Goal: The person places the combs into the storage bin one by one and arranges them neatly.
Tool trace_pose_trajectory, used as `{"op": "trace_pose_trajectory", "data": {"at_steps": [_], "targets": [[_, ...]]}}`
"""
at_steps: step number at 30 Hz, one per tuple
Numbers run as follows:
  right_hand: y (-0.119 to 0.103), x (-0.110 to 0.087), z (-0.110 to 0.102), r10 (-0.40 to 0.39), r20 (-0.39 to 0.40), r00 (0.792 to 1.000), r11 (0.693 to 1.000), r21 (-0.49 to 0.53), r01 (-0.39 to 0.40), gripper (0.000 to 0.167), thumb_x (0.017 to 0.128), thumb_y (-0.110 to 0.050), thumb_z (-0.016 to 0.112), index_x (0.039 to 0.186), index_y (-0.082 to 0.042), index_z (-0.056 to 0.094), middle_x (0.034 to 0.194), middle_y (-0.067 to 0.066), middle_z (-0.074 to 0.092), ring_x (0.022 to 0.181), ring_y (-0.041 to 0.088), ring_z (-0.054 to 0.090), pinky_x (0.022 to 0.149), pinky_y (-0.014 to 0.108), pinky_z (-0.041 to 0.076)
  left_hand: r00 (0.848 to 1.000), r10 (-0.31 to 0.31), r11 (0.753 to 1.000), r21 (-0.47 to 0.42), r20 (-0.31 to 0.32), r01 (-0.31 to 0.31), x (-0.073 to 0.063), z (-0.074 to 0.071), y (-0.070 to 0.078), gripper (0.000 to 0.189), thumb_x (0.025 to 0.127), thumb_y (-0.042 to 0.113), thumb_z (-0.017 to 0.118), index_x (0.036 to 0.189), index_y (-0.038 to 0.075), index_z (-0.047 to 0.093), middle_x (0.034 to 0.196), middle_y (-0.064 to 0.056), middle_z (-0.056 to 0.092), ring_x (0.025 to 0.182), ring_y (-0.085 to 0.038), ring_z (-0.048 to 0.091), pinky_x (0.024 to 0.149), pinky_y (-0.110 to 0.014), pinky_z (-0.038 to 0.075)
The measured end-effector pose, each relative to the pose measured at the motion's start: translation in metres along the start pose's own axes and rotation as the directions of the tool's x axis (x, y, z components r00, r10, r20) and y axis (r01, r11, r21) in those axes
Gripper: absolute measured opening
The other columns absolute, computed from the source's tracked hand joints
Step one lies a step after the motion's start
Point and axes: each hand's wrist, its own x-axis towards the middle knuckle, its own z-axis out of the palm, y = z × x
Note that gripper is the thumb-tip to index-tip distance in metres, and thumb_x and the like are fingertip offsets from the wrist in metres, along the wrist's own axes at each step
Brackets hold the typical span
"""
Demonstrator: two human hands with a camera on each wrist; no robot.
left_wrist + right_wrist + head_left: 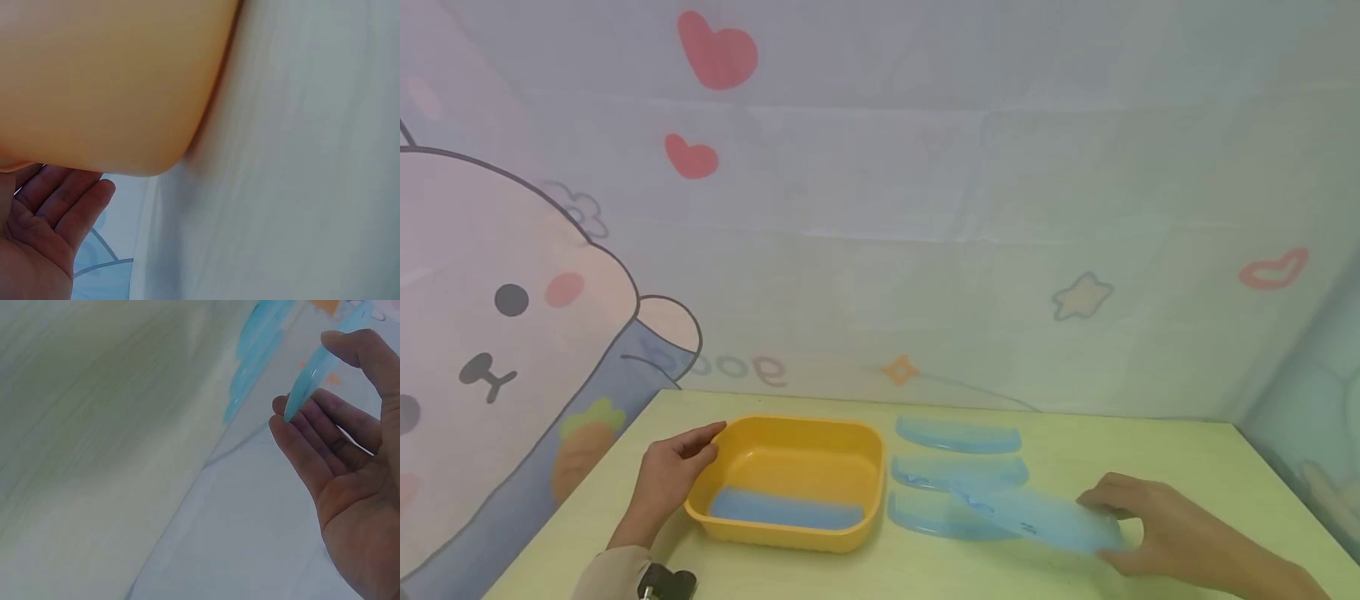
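Observation:
At the left corner of a yellow plastic tub (792, 537), my left hand (672, 475) holds the rim, thumb over the edge. In the left wrist view several fingers (78, 212) lie along the outside of the tub (125, 94). One blue comb (786, 510) lies inside at the near wall. My right hand (1157, 525) pinches a translucent blue comb (1045, 518) by one end, above the table and blurred. Its far end overlaps the nearest of three similar combs. These are a far comb (958, 435), a middle comb (958, 472) and a near comb (940, 517).
Everything stands on a pale yellow-green table (1187, 450). Behind it hangs a printed cloth (880, 208) with hearts, a star and a cartoon bear. A black device (666, 582) is strapped at my left wrist.

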Motion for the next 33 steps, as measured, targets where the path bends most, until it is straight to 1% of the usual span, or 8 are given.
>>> {"op": "trace_pose_trajectory", "data": {"at_steps": [3,9,12,17,19,21,27,33], "targets": [[0.003,0.023,0.002,-0.013,-0.005,1.0,0.999,0.039,0.013,0.041,0.087,-0.024,0.091,0.123,-0.01,0.075,0.111,-0.019,0.064,0.096,0.001,0.064,0.076,0.028,0.059,1.0,-0.001,1.0,0.005,-0.017,0.001,0.003,0.003,0.001,0.035,0.105,0.009,0.068,0.139,0.002,0.07,0.134,-0.02,0.07,0.119,-0.037,0.069,0.083,-0.012,0.052],[-0.011,0.055,0.015,-0.051,-0.073,0.996,0.995,0.078,0.056,0.042,0.087,-0.02,0.09,0.125,-0.007,0.075,0.111,-0.015,0.067,0.097,0.004,0.066,0.079,0.033,0.061,1.0,0.008,1.0,0.005,-0.021,-0.008,0.006,0.006,0.001,0.034,0.105,0.008,0.068,0.138,0.002,0.071,0.133,-0.02,0.071,0.118,-0.036,0.07,0.083,-0.012,0.052],[-0.018,0.069,0.021,-0.053,-0.083,0.995,0.992,0.108,0.062,0.042,0.089,-0.021,0.089,0.126,-0.007,0.075,0.112,-0.012,0.068,0.099,0.007,0.067,0.081,0.034,0.061,1.0,0.005,1.0,0.004,-0.021,-0.005,0.006,0.006,0.0,0.034,0.104,0.008,0.068,0.138,0.002,0.071,0.132,-0.019,0.071,0.116,-0.034,0.07,0.083,-0.012,0.052],[-0.028,0.095,0.035,-0.079,-0.129,0.989,0.983,0.152,0.098,0.041,0.088,-0.017,0.088,0.125,-0.005,0.075,0.112,-0.008,0.069,0.1,0.011,0.069,0.084,0.033,0.061,1.0,-0.009,1.0,-0.001,-0.014,0.009,0.007,0.006,0.003,0.035,0.105,0.008,0.068,0.139,0.002,0.071,0.133,-0.02,0.07,0.118,-0.036,0.07,0.083,-0.012,0.051],[-0.033,0.106,0.04,-0.09,-0.144,0.986,0.979,0.167,0.114,0.041,0.087,-0.014,0.089,0.124,-0.003,0.075,0.112,-0.005,0.07,0.1,0.013,0.07,0.085,0.033,0.061,1.0,-0.016,1.0,0.0,-0.006,0.016,0.007,0.006,0.004,0.035,0.105,0.008,0.067,0.139,0.001,0.07,0.134,-0.021,0.07,0.121,-0.039,0.068,0.083,-0.011,0.051],[-0.039,0.115,0.044,-0.083,-0.145,0.986,0.977,0.184,0.11,0.042,0.087,-0.013,0.089,0.124,-0.001,0.075,0.113,-0.003,0.071,0.101,0.015,0.071,0.087,0.034,0.061,1.0,-0.021,1.0,0.004,0.0,0.021,0.007,0.005,0.004,0.036,0.105,0.009,0.067,0.14,0.001,0.069,0.135,-0.021,0.069,0.122,-0.039,0.067,0.083,-0.011,0.051],[-0.052,0.139,0.056,-0.071,-0.141,0.987,0.971,0.217,0.101,0.042,0.088,-0.016,0.088,0.124,0.001,0.075,0.113,0.0,0.071,0.103,0.02,0.072,0.09,0.035,0.061,1.0,-0.022,1.0,0.014,0.008,0.022,0.007,0.006,0.005,0.037,0.105,0.01,0.067,0.141,0.001,0.068,0.135,-0.022,0.069,0.122,-0.04,0.067,0.082,-0.012,0.052],[-0.063,0.158,0.068,-0.063,-0.14,0.988,0.972,0.216,0.093,0.043,0.087,-0.018,0.087,0.123,0.001,0.075,0.112,0.001,0.072,0.103,0.018,0.071,0.091,0.034,0.06,1.0,-0.022,1.0,0.001,0.0,0.022,0.006,0.007,0.005,0.036,0.105,0.008,0.067,0.14,0.0,0.069,0.134,-0.022,0.069,0.121,-0.039,0.068,0.083,-0.011,0.051]]}}
